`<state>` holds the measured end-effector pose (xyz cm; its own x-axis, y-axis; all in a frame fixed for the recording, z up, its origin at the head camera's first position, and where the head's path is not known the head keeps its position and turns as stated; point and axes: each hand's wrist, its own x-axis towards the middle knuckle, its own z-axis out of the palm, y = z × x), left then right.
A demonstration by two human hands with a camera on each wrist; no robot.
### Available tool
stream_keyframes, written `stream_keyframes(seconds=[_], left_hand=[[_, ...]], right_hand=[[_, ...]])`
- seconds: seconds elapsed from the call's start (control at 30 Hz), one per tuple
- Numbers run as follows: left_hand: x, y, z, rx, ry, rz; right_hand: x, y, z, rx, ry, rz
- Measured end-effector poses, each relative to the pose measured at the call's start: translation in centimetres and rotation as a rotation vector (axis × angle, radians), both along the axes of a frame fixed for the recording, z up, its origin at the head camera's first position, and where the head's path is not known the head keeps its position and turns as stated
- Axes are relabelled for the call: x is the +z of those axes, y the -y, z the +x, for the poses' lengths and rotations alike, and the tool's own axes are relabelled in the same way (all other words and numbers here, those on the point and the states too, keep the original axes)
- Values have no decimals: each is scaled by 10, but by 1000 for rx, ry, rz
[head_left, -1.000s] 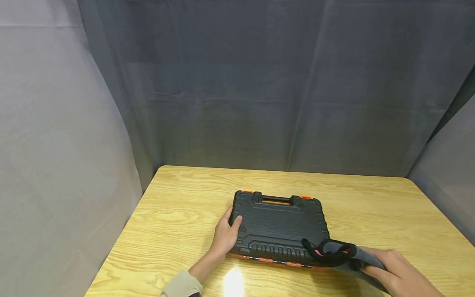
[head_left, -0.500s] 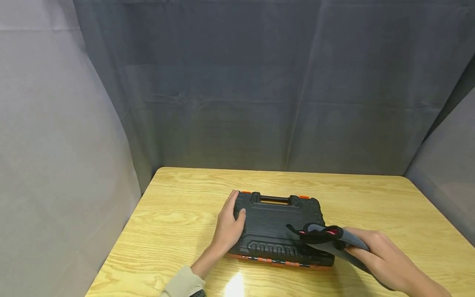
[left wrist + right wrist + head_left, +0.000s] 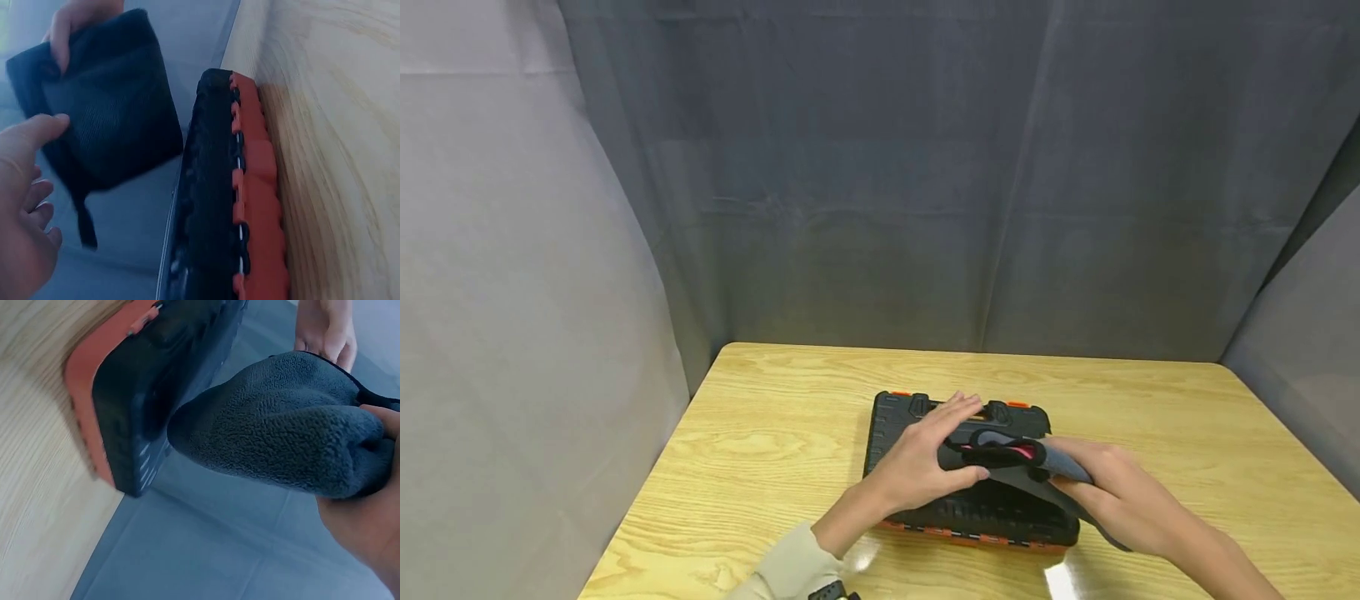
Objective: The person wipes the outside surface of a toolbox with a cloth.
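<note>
A black hard case [image 3: 891,421] with a handle and orange trim lies flat on the table. Over it, my right hand [image 3: 1116,496] grips a folded grey fleece piece [image 3: 269,431] with black edging, a bit of pink and a dangling black strap. Its exact kind does not show. My left hand [image 3: 917,467] is spread above the case, thumb and fingers either side of the fleece piece's near end. In the left wrist view, the left thumb [image 3: 53,125] overlaps the fleece piece and the other fingers are loosely bent.
The wooden table [image 3: 775,417] extends around the case on all sides. A dark grey curtain [image 3: 865,208] hangs behind it, with paler cloth [image 3: 512,292] on the left. A dark watch [image 3: 829,592] sits on the left wrist.
My left hand has left the case's left side and moved right, over the lid. My right hand has carried the fleece piece left and up over the case.
</note>
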<state>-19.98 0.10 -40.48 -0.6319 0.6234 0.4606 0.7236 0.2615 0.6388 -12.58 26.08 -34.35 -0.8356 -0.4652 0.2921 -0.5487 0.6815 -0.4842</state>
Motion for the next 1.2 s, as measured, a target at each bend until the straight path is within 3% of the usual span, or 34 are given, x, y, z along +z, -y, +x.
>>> stream_keyframes(seconds=[0.17, 0.3, 0.5, 0.7, 0.8, 0.93, 1.03, 1.2], left_hand=[[2, -8, 0, -34, -60, -94], [-1, -10, 0, -52, -58, -145], [-6, -9, -2, -58, -52, -92], [-7, 1, -5, -37, -46, 0], [-7, 3, -6, -23, -39, 26], [-7, 5, -8, -8, -45, 41], [-6, 6, -9, -5, -41, 52], [-6, 7, -10, 4, -44, 59]], right_hand=[[-1, 14, -4, 63, 21, 30], [-2, 19, -6, 93, 53, 31], [-8, 21, -9, 100, 110, -38], [-20, 11, -12, -24, 126, -71], [-33, 5, -17, -76, 164, -145], [-55, 3, -24, -218, 215, -180], [-71, 3, -29, -357, 280, -170], [-93, 1, -37, -492, 445, -171]])
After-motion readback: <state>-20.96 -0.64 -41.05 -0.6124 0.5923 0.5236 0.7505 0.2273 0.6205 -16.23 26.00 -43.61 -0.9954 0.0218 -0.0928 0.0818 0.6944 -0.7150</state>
